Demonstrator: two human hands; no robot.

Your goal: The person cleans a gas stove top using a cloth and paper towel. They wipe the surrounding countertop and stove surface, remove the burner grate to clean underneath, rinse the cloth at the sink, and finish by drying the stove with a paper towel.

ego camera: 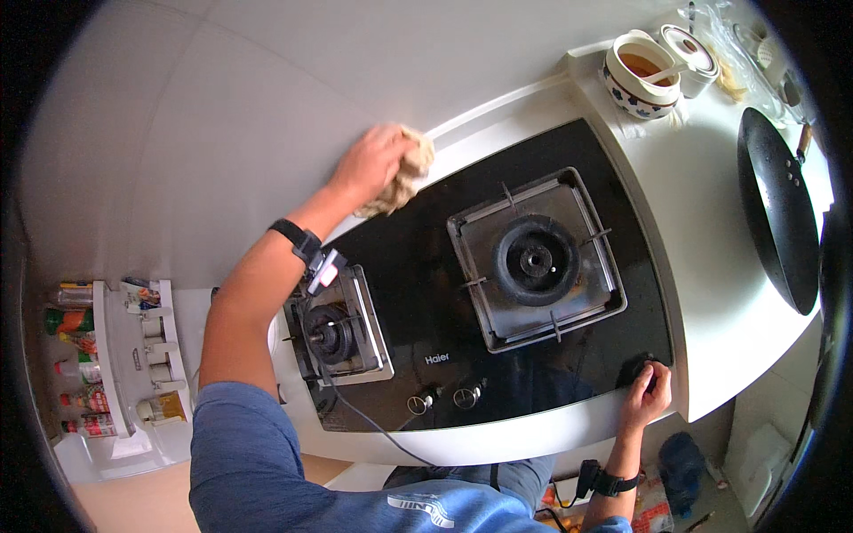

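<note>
My left hand (374, 163) presses a crumpled beige cloth (416, 160) against the back edge of the counter, where it meets the grey wall. Part of the cloth hangs over the rim of the black glass Haier gas hob (420, 266). My right hand (650, 393) rests with curled fingers on the hob's front right corner. Something dark shows at its fingertips, too unclear to name. Between the hands lies the right burner (535, 260) inside its square pan support (490, 330). My left forearm partly covers the left burner (330, 333).
Two control knobs (443, 396) sit at the front. A black wok (776, 213) leans at the right. Behind it stand a patterned ceramic pot (640, 93) with a spoon and a lidded white jar (693, 60). A white rack (113, 360) with bottles is at left. A cable (373, 423) crosses the hob.
</note>
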